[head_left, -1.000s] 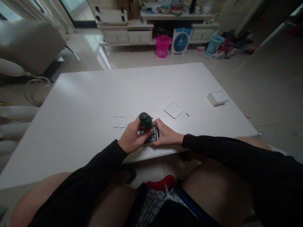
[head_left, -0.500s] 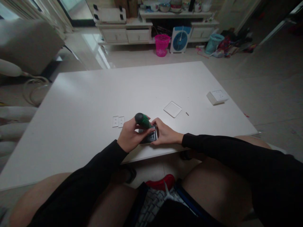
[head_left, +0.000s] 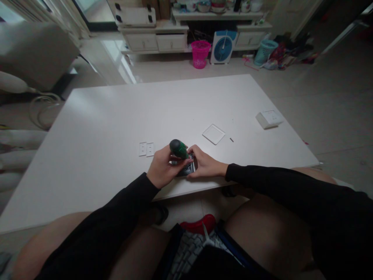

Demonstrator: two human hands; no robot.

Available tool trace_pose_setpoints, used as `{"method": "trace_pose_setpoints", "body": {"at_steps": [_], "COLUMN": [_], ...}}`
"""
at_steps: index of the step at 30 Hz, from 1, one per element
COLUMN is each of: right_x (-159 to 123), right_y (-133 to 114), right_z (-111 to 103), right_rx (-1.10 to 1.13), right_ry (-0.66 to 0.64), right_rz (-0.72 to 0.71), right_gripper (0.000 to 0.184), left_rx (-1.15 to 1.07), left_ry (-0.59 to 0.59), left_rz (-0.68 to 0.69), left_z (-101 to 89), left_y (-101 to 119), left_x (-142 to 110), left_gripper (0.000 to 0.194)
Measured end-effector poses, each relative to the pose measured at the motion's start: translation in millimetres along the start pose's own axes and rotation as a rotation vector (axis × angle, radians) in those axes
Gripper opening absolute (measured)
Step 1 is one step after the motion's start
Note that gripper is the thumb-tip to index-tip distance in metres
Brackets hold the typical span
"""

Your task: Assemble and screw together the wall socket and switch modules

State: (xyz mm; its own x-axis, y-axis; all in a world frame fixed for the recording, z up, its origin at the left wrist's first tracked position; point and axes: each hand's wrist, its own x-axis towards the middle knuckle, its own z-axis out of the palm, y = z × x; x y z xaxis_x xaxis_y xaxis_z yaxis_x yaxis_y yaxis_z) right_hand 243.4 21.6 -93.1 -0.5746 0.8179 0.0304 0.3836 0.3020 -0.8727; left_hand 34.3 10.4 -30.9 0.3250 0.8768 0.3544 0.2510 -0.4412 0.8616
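While the left hand [head_left: 161,166] grips the screwdriver [head_left: 178,149] above the dark module [head_left: 187,169] on the worktop [head_left: 116,116], I see the right hand [head_left: 206,165] clasping the module's right side; slack there could let the tip slip.

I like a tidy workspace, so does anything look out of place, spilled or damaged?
No spill shows on the white table, though damage is hard to judge. The square white piece sits askew to the table's edges, near a loose dark sliver. Beyond, jumbled items lie on the floor beside the teal basket.
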Motion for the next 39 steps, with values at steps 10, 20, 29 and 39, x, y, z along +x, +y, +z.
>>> {"method": "trace_pose_setpoints", "body": {"at_steps": [10,20,29,39], "right_x": [0.9,-1.0,-4.7,-5.3], "right_y": [7.3,7.3,16.6,19.7], "right_z": [-1.4,0.2,4.9,7.1], "right_rx": [-0.02,-0.027,-0.032,-0.057], "right_ry": [-0.027,-0.022,0.025,0.075], "right_rz": [-0.091,-0.034,-0.142,-0.231], "right_gripper": [0.086,0.071,0.069,0.071], "left_rx": [-0.1,0.121,-0.076,-0.086], "left_ry": [-0.074,-0.196,-0.092,-0.168], "left_rz": [-0.036,0.035,0.002,0.022], "left_z": [1.0,3.1,5.7,-3.3], "left_y": [2.7,-11.0,-5.4,2.6], "left_x": [-1.9,-0.4,4.0,4.0], "left_gripper": [0.052,0.023,0.031,0.024]}}
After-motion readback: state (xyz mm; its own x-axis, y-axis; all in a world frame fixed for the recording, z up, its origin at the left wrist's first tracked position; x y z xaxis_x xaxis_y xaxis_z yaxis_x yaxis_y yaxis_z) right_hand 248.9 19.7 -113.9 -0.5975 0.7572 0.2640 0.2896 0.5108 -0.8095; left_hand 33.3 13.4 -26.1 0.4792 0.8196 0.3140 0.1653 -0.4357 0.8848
